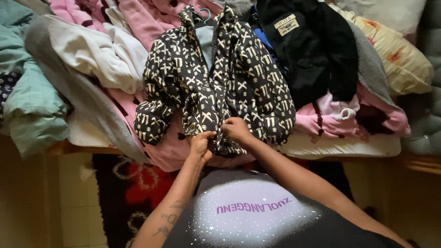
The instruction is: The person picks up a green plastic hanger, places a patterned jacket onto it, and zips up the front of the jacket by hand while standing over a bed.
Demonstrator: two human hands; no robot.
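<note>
Both hands, left hand (201,144) and right hand (236,130), pinch the patterned jacket's (216,78) hem; its hanger (205,15) could snag neighbouring clothes.

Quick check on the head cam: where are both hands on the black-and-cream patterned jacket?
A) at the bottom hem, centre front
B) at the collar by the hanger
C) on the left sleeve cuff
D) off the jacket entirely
A: the left hand and right hand both pinch the lower front edge of the patterned jacket, far from the teal hanger at its collar.
</note>
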